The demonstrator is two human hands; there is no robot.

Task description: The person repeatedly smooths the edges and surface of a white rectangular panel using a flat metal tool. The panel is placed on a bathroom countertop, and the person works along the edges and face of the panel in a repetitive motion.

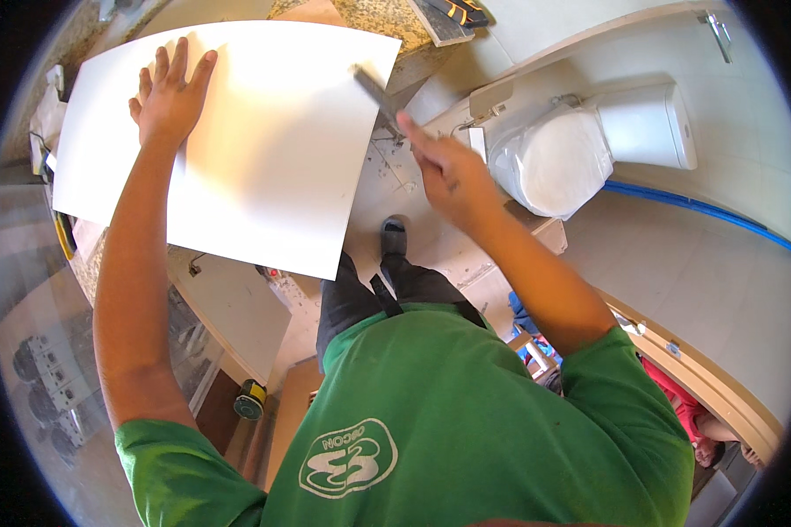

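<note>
A large white panel (pixel 264 149) lies over a speckled stone counter, its near corner jutting toward my body. My left hand (pixel 169 101) rests flat on its upper left part, fingers spread. In my right hand (pixel 453 176) is a dark, narrow, flat tool that looks like a file (pixel 376 92), with the index finger stretched along it. The file crosses the panel's right edge, its tip over the white surface. Motion smears it slightly, and my fingers hide its handle. Whether it touches the edge I cannot tell.
A plastic-wrapped toilet (pixel 558 162) stands at the right, beside a blue pipe (pixel 699 209). Debris litters the floor near my shoe (pixel 395 235). A yellow-and-black round object (pixel 250 400) is below the counter. Another person in a red top (pixel 677 395) is at the lower right, beyond a wooden frame.
</note>
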